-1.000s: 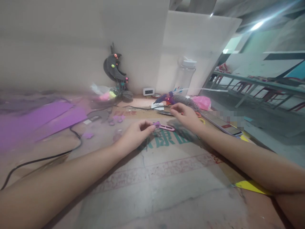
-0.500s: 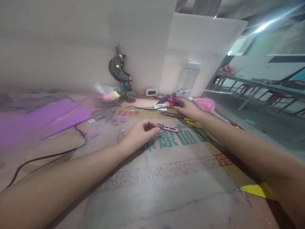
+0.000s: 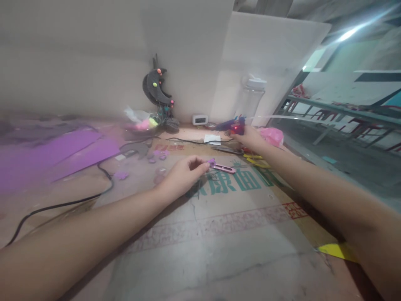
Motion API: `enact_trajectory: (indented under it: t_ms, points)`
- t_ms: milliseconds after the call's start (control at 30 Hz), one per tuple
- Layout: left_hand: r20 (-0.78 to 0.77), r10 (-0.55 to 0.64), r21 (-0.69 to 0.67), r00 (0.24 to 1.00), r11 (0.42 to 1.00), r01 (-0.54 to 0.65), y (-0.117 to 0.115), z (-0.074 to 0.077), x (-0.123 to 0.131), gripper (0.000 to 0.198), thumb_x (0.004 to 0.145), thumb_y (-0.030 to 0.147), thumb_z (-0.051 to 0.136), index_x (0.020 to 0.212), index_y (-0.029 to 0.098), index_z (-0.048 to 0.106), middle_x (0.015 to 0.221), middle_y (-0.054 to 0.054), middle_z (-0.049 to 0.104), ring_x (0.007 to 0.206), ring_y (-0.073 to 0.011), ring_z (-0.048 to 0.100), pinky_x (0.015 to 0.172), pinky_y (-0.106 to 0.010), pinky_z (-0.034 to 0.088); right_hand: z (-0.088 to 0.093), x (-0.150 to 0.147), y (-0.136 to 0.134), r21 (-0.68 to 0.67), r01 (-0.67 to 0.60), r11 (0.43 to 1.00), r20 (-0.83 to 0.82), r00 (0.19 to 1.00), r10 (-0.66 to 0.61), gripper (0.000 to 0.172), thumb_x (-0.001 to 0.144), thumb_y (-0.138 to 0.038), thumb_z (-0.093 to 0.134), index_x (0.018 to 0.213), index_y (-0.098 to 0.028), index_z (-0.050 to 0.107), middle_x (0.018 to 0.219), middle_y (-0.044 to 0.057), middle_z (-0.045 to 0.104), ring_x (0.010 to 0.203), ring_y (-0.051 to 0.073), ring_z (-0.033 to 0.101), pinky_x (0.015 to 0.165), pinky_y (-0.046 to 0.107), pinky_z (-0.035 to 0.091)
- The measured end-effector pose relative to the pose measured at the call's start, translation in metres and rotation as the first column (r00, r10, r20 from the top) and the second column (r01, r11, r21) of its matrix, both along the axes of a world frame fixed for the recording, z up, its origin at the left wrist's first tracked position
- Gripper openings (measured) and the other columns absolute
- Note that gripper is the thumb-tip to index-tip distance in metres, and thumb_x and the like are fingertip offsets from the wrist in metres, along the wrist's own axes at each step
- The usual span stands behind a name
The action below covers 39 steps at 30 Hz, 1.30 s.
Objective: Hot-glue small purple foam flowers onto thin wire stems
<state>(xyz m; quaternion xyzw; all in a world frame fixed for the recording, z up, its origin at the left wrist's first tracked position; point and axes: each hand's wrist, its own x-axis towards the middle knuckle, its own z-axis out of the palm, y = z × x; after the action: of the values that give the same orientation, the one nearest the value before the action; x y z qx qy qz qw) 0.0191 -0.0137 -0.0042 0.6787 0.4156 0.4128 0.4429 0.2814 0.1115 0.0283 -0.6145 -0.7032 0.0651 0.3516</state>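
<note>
My left hand (image 3: 191, 173) is closed in a pinch over the middle of the board, holding a small purple flower-like piece (image 3: 211, 161) at its fingertips. Just beyond those fingertips is a slim pink tool with a long slot (image 3: 224, 168), perhaps a small cutter; whether it touches the piece I cannot tell. Farther back on the right, my right hand (image 3: 246, 136) grips a dark blue glue gun (image 3: 237, 125) with a red light. A long clear glue stick (image 3: 282, 117) sticks out behind it, and its nozzle end points left. Scissors (image 3: 227, 149) lie below this hand.
Purple sheets (image 3: 78, 146) and purple scraps (image 3: 121, 174) lie on the left, near a black cable (image 3: 62, 205). At the back stand a dark crescent-shaped ornament (image 3: 153, 88), a small white digital clock (image 3: 200, 120) and a clear bottle (image 3: 253, 98). A pink bag (image 3: 272, 136) sits at right.
The glue gun has lifted slightly and shifted right in my right hand, uncovering more of the white paper. The purple piece shows more upright at my left fingertips.
</note>
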Motion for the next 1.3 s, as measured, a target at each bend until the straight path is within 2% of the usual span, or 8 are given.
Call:
enact_trajectory:
  t_ms: [100,300,400,500,633,833,967,1300]
  points:
    - [0.011,0.027,-0.005,1.0,1.0,-0.027,-0.001,0.001,0.001,0.024,0.082,0.042,0.062,0.078,0.018,0.061,0.078,-0.002,0.065,0.071,-0.0142,0.059,0.069,-0.029,0.046,0.009,0.0,-0.027,-0.124,0.066,0.99,0.047,0.997,-0.061,0.031,0.08,-0.048,0.064,0.082,-0.018,0.068,0.059,0.005,0.067,0.06,0.024,0.064,0.065,0.037,0.052]
    - [0.01,0.1,-0.015,0.995,0.995,-0.099,-0.003,0.005,0.0,0.026,0.079,0.043,0.064,0.078,0.018,0.06,0.078,-0.003,0.066,0.072,-0.0152,0.06,0.065,-0.026,0.046,0.007,-0.009,-0.089,-0.023,-0.202,0.979,-0.135,0.971,0.197,0.017,0.08,-0.036,0.064,0.088,-0.021,0.069,0.088,0.006,0.074,0.083,0.023,0.068,0.081,0.037,0.052]
    - [-0.017,0.086,-0.032,0.996,0.996,-0.087,-0.003,0.006,-0.001,0.028,0.08,0.046,0.064,0.078,0.018,0.062,0.077,-0.003,0.066,0.07,-0.0153,0.058,0.062,-0.026,0.044,-0.001,-0.015,-0.118,-0.015,-0.291,0.957,-0.21,0.936,0.282,0.017,0.083,-0.038,0.062,0.085,-0.022,0.066,0.084,0.004,0.071,0.079,0.022,0.067,0.079,0.036,0.053]
    - [-0.043,0.067,-0.049,0.997,0.996,-0.07,-0.002,0.005,-0.001,0.03,0.08,0.048,0.063,0.078,0.018,0.062,0.075,-0.004,0.065,0.066,-0.0147,0.056,0.059,-0.026,0.043,-0.009,-0.019,-0.135,0.009,-0.316,0.949,-0.137,0.94,0.314,0.017,0.084,-0.04,0.06,0.082,-0.024,0.063,0.081,0.003,0.068,0.077,0.021,0.065,0.074,0.033,0.052]
    - [-0.015,0.068,-0.048,0.998,0.996,-0.069,-0.001,0.004,-0.001,0.029,0.079,0.047,0.063,0.076,0.019,0.06,0.076,-0.003,0.065,0.069,-0.0153,0.058,0.061,-0.026,0.044,-0.014,-0.017,-0.14,-0.013,-0.317,0.948,-0.065,0.947,0.316,0.023,0.084,-0.046,0.059,0.081,-0.023,0.062,0.076,0.002,0.066,0.072,0.021,0.062,0.067,0.032,0.051]
    - [-0.042,0.093,-0.019,0.995,0.995,-0.094,-0.001,0.003,-0.002,0.028,0.081,0.047,0.061,0.078,0.019,0.061,0.077,-0.002,0.065,0.069,-0.0147,0.058,0.061,-0.026,0.043,-0.019,-0.014,-0.137,-0.076,-0.418,0.905,-0.154,0.902,0.403,0.027,0.082,-0.05,0.062,0.082,-0.024,0.069,0.086,0.003,0.072,0.082,0.025,0.067,0.077,0.037,0.053]
    - [-0.051,0.096,0.007,0.994,0.995,-0.095,-0.002,0.003,-0.002,0.026,0.082,0.045,0.06,0.078,0.019,0.062,0.077,-0.002,0.065,0.07,-0.0151,0.057,0.064,-0.026,0.044,-0.023,-0.014,-0.137,-0.078,-0.313,0.947,-0.118,0.946,0.303,0.029,0.077,-0.052,0.068,0.077,-0.023,0.065,0.076,0.006,0.069,0.07,0.026,0.064,0.063,0.039,0.054]
    - [-0.092,0.089,-0.007,0.992,0.996,-0.09,-0.004,0.006,-0.002,0.028,0.082,0.046,0.059,0.078,0.019,0.06,0.075,-0.003,0.064,0.068,-0.0152,0.057,0.06,-0.026,0.043,-0.023,-0.014,-0.138,-0.084,-0.3,0.95,-0.114,0.95,0.29,0.024,0.077,-0.047,0.069,0.076,-0.024,0.062,0.071,0.003,0.065,0.067,0.024,0.061,0.061,0.037,0.054]
